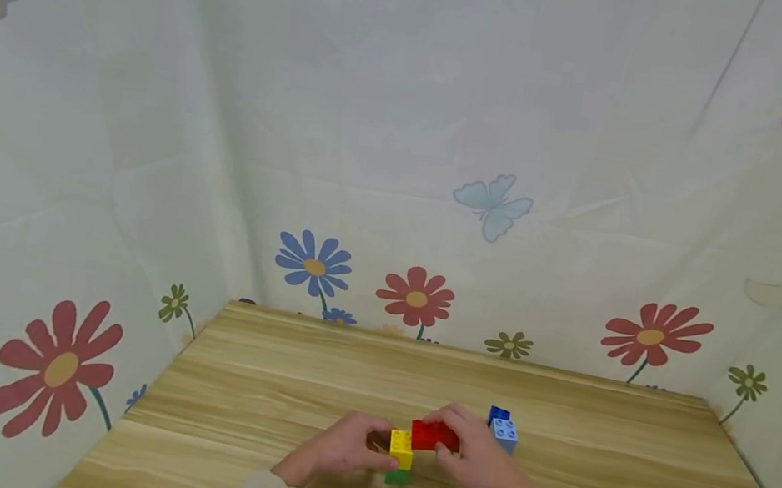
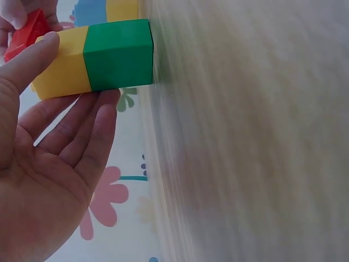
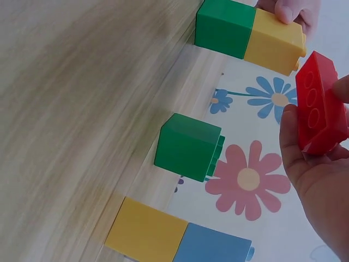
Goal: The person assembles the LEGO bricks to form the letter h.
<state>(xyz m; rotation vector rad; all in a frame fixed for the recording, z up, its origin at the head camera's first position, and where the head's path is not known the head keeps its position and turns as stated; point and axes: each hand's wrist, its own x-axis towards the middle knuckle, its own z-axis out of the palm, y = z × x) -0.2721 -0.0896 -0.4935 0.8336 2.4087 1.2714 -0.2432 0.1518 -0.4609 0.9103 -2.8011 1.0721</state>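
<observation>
My left hand [image 1: 353, 443] holds a yellow block [image 1: 401, 448] between thumb and fingers. That block sits on top of a green block [image 2: 120, 54], and the pair stands upright on the table. My right hand [image 1: 480, 458] grips a red brick [image 1: 431, 435], longer than the others, just right of and slightly above the yellow block. In the right wrist view, the red brick [image 3: 316, 103] is tilted, its hollow underside partly showing, with a gap between it and the yellow block's studs.
Behind my right hand stand a light blue block [image 1: 503, 434] and a dark blue block [image 1: 499, 415]. The right wrist view shows the light blue block on a yellow block [image 3: 146, 229], plus a separate green block [image 3: 188, 147]. A flowered curtain [image 1: 396, 110] surrounds the wooden table [image 1: 247, 391].
</observation>
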